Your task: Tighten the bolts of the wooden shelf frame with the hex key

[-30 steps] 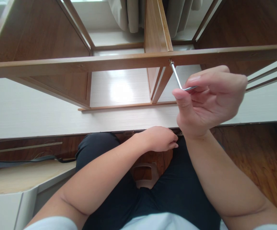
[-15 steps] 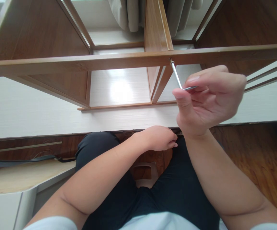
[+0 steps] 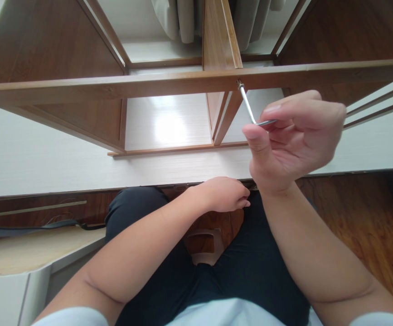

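Hex key (image 3: pixel 249 106), an L-shaped silver tool, sits with the tip of its long arm at a screw (image 3: pixel 239 83) in the front edge of the wooden rail (image 3: pixel 114 86) that runs across the shelf frame. That long arm slants from the screw down and to the right, away from the rail and toward the person. Its short arm bends off to the right, roughly level, into the right hand (image 3: pixel 291 136). This hand, just below the rail, pinches the short arm between thumb and forefinger, while the other fingers curl loosely. Well below the rail, the left hand (image 3: pixel 225 194) rests near the person's lap with its fingers curled inward; whether it holds anything cannot be told. A vertical divider (image 3: pixel 220 36) meets the rail just left of the screw.
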